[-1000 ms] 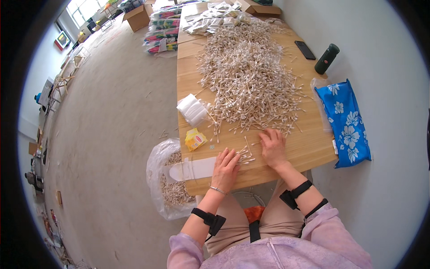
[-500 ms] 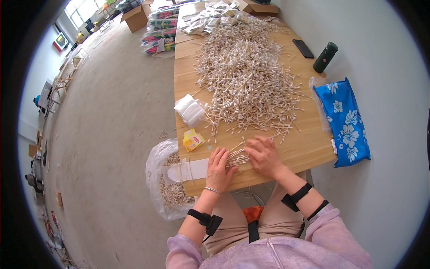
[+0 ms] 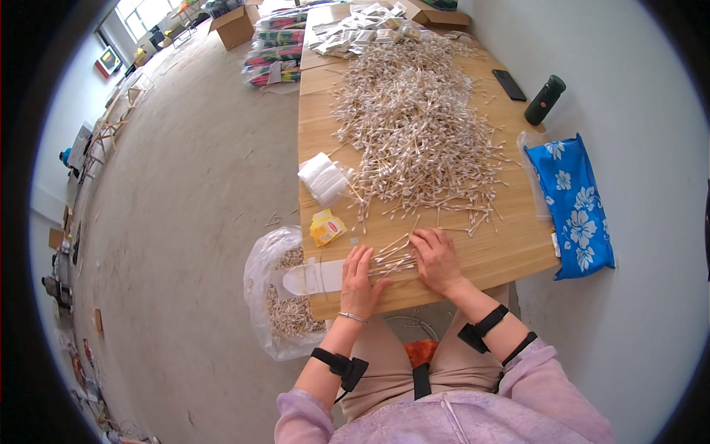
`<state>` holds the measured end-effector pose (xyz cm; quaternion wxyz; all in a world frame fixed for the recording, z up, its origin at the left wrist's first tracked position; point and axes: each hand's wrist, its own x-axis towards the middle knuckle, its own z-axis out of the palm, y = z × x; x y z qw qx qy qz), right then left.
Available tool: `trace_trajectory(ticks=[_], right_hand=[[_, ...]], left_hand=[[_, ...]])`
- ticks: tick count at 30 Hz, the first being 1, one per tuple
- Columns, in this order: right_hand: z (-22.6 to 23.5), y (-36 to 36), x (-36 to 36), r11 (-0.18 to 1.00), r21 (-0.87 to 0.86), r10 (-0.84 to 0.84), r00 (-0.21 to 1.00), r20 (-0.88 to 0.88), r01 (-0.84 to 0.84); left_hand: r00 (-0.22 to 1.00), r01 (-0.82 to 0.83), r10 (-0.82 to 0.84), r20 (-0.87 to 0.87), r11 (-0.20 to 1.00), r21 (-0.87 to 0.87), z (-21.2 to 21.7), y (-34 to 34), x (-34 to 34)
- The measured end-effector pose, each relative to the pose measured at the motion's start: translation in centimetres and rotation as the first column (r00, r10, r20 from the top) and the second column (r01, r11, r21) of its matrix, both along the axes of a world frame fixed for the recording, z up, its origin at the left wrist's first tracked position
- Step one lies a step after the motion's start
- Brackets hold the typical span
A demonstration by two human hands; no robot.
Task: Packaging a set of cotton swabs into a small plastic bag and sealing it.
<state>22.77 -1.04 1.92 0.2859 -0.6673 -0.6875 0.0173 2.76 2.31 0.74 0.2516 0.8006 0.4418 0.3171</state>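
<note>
A loose bundle of cotton swabs (image 3: 392, 260) lies on the wooden table near its front edge, between my two hands. My left hand (image 3: 359, 285) rests at the left ends of the swabs, fingers stretched and thumb apart. At the right ends is my right hand (image 3: 438, 263), its fingers slightly bent and touching the swabs from the side. One or two swabs slant up from the bundle toward the far side. Left of my left hand, a white strip with a rounded end (image 3: 314, 279) sticks out over the table's left edge.
A large heap of cotton swabs (image 3: 421, 126) covers the table's middle. Small yellow packets (image 3: 326, 228) and clear plastic bags (image 3: 323, 179) lie left. A phone (image 3: 509, 85), dark green bottle (image 3: 545, 100) and blue flowered pack (image 3: 571, 207) line the right. A swab-filled bag (image 3: 259, 296) stands below left.
My right hand has drawn its fingers in from a wider spread and now sits against the swabs' right ends. My left hand stays beside the left ends. The whole view has shifted slightly.
</note>
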Motion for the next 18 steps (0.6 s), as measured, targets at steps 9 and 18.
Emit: trace_trajectory(ticks=[9, 18], right_hand=[[0.4, 4.1, 3.6, 0.99, -0.128, 0.083, 0.98, 0.179, -0.061], [0.8, 3.7, 4.0, 0.982, -0.144, -0.105, 0.986, 0.126, 0.123]], left_hand=[[0.999, 0.051, -0.051, 0.005, 0.999, -0.005, 0.2, 1.1, 1.4], [0.979, 0.194, -0.193, 0.057, 0.981, -0.006, -1.0, 1.9, 1.6]])
